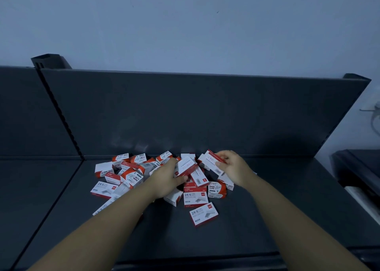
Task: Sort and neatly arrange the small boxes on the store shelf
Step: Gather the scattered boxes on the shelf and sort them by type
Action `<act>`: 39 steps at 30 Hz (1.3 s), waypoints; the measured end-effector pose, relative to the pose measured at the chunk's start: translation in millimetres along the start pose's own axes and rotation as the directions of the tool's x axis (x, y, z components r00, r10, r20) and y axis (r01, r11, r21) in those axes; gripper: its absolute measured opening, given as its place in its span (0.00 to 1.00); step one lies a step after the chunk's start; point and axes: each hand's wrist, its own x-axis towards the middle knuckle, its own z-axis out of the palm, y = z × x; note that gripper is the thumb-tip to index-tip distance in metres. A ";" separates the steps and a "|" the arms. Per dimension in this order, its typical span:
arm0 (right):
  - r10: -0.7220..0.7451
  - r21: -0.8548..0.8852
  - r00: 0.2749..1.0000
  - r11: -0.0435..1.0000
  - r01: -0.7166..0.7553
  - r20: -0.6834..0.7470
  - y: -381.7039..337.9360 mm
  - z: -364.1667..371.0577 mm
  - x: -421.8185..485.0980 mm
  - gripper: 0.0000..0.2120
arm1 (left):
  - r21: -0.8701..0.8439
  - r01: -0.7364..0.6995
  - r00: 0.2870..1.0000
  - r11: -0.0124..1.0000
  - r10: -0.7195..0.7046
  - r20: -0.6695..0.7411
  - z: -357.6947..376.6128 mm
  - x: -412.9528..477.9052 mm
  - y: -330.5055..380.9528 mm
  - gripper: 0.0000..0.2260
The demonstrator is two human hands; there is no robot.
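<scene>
A jumbled heap of several small red-and-white boxes (131,174) lies on the dark grey shelf (267,219), some marked 24/6 and some marked paper clips. My left hand (166,180) reaches into the middle of the heap and grips one tilted red-and-white box (186,166) between thumb and fingers. My right hand (232,166) pinches another such box (211,159) at the heap's right end, raised a little above the others. Two 24/6 boxes (203,214) lie apart at the front of the pile.
The shelf's dark back panel (185,110) rises right behind the heap. A slotted upright (59,114) divides this bay from a neighbouring shelf (30,188) on the left. A black object (357,168) stands off the shelf's right end, below a pale wall.
</scene>
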 end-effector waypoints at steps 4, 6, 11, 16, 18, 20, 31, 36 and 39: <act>0.107 0.156 0.980 0.979 -0.134 0.168 -3.5 -21.3 -13.1 0.11 | -0.047 -0.036 0.999 0.998 0.037 0.003 4.0 10.2 7.8 0.21; 0.161 0.070 0.954 0.980 -0.184 0.251 6.3 -20.1 -21.2 0.11 | -0.039 -0.034 0.999 0.999 0.035 0.023 8.7 12.1 11.3 0.23; 0.080 -0.138 0.984 0.989 -0.058 0.158 16.0 -8.3 -29.8 0.15 | 0.020 -0.028 0.999 0.999 0.028 0.018 17.9 15.5 14.1 0.22; 0.035 -0.412 0.979 0.909 0.052 0.202 11.6 0.2 -29.1 0.23 | 0.030 -0.029 0.999 0.999 0.028 0.020 17.3 17.0 13.5 0.21; 0.078 -0.457 0.967 0.888 0.043 0.242 12.1 -1.4 -27.1 0.29 | 0.023 -0.029 0.999 0.999 0.028 0.018 17.2 16.7 13.1 0.19; 0.104 -0.481 0.954 0.875 0.046 0.281 11.1 -2.2 -24.9 0.32 | 0.022 -0.025 1.000 0.999 0.025 0.014 17.6 16.8 11.7 0.19; 0.016 -0.346 0.954 0.934 0.093 0.298 4.9 -8.3 -16.5 0.20 | 0.020 -0.017 1.000 1.000 0.017 -0.017 19.5 16.6 7.3 0.22; 0.005 -0.279 0.954 0.957 0.083 0.301 -3.7 -11.2 -10.2 0.13 | -0.010 -0.011 0.998 1.000 0.011 -0.063 15.8 11.1 4.0 0.21; -0.024 -0.204 0.976 0.976 0.070 0.218 -20.0 -15.5 -3.7 0.11 | -0.048 0.003 0.993 0.999 -0.008 -0.114 5.6 6.2 6.3 0.21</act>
